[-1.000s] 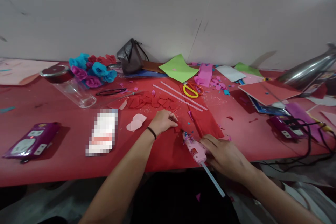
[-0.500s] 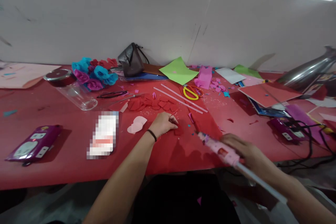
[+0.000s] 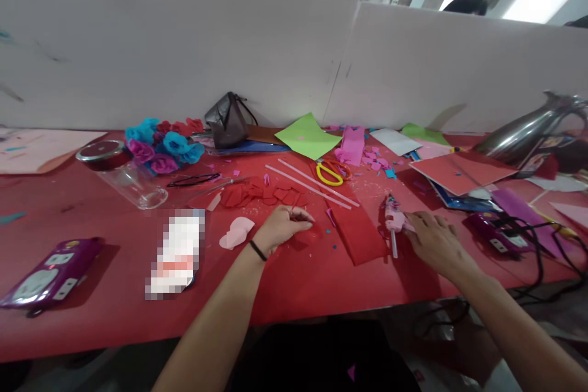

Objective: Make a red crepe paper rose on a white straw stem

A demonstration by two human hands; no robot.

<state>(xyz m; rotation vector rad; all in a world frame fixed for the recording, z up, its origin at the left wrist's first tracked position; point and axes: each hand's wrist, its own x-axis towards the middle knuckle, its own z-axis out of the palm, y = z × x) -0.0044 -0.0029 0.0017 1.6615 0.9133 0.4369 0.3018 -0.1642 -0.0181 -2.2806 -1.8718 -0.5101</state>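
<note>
My left hand (image 3: 285, 226) is over the red table, fingers pressed together in front of a pile of red paper petals (image 3: 257, 193); what they hold is hidden. My right hand (image 3: 432, 242) has its fingers around the handle of a pink glue gun (image 3: 395, 222), which is down at the tabletop, nozzle away from me, a clear glue stick out of its rear. Between the hands is a folded red paper (image 3: 361, 236). Pale pink paper circles (image 3: 236, 233) sit left of my left hand. Two clear glue sticks (image 3: 312, 182) lie behind the petals.
Yellow-handled scissors (image 3: 329, 173), green paper (image 3: 309, 136) and pink scraps (image 3: 353, 146) lie farther back. At left are paper flowers (image 3: 177, 142), a clear jar (image 3: 133, 184) and a purple power strip (image 3: 55, 272). A second strip (image 3: 498, 233) with black cables and a metal kettle (image 3: 523, 135) are at right.
The glue gun has swung from a slanted position above the front edge to the tabletop, its nozzle now pointing away. My left hand has stayed near the petals, and the view has tipped up slightly.
</note>
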